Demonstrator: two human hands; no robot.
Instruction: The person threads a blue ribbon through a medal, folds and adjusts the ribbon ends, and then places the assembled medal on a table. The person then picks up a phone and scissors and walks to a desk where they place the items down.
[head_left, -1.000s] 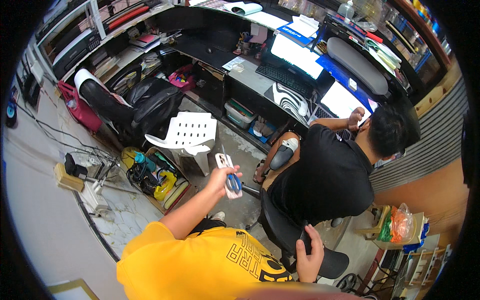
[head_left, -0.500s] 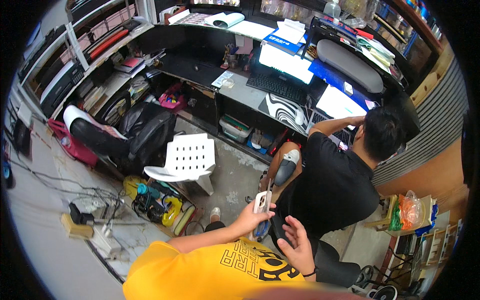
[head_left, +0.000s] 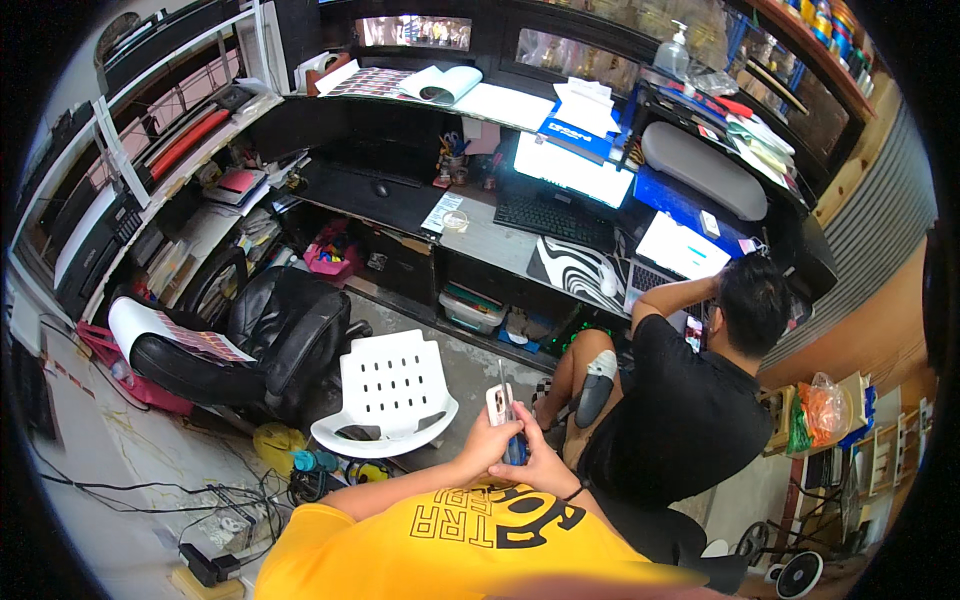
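Note:
In front of my yellow shirt, my hands meet close together. My left hand [head_left: 484,448] is closed round a phone in a pale case [head_left: 497,404], its camera bump facing up. Pressed against it from the right, my right hand [head_left: 543,464] closes its fingers on what look like blue-handled scissors [head_left: 516,450], with the thin metal blades pointing up beside the phone. My fingers partly hide the handles. A white plastic chair [head_left: 393,385] stands just beyond my left hand.
A person in a black shirt [head_left: 680,420] sits close on my right, at a laptop [head_left: 680,250]. A black office chair [head_left: 290,325] is at the left. Cables [head_left: 190,490] trail along the lower left. The desk bears a keyboard [head_left: 553,220] and a monitor [head_left: 570,172].
My right hand, open and apart before, has come in to the phone and scissors and closed there. My left hand has shifted slightly left and down. The view has shifted too.

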